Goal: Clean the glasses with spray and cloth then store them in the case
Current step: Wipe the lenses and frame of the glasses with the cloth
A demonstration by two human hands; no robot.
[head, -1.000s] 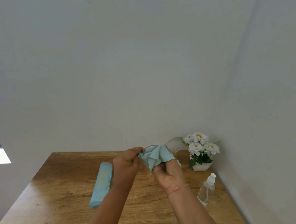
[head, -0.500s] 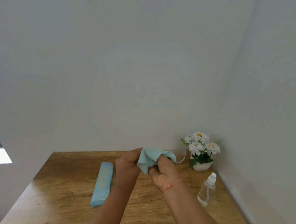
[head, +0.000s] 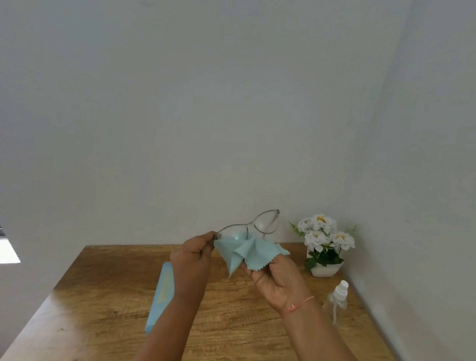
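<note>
The left hand (head: 193, 256) has a tight grip on the glasses (head: 252, 224) at one end; the right hand (head: 277, 279) pinches the cloth (head: 245, 254) just beneath them.

Soft, even daylight; glare sheens the table's (head: 67, 304) left edge; corners slightly warped.

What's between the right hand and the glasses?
The light blue cloth: the right hand pinches its lower edge, its top lies against the glasses, held by the left hand. Head view.
</note>
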